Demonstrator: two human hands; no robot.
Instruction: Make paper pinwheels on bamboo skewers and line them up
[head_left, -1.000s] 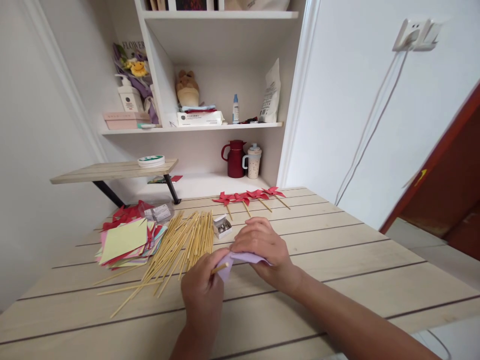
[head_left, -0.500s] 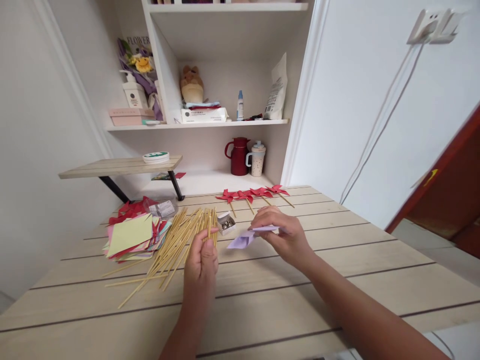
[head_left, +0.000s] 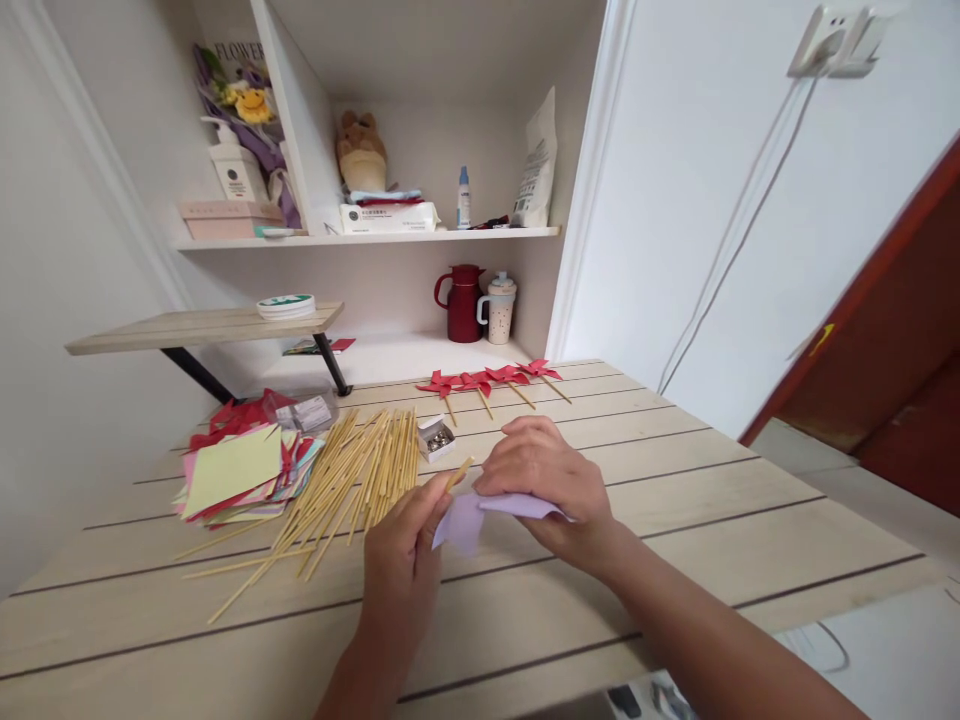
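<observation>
My left hand (head_left: 405, 560) pinches a thin wooden stick (head_left: 459, 472) whose tip points up and to the right. My right hand (head_left: 551, 480) grips a folded lilac paper pinwheel (head_left: 465, 518) just above the wooden table (head_left: 675, 500), its fingers covering the top of the paper. The stick's tip sits right beside the paper and my right fingertips. To the left lies a loose pile of wooden sticks (head_left: 352, 480). A small open box of pins (head_left: 436, 436) stands just behind the pile.
Several finished red pinwheels (head_left: 491, 380) lie in a row at the table's far edge. A stack of coloured paper squares (head_left: 240, 470) sits at the left. Shelves behind hold a red jug (head_left: 457, 303), a cup (head_left: 499, 307) and other items.
My hands have come back together: the left hand moved right with the stick towards the lilac paper, and the right hand lowered the paper closer to the table. The camera tilted slightly.
</observation>
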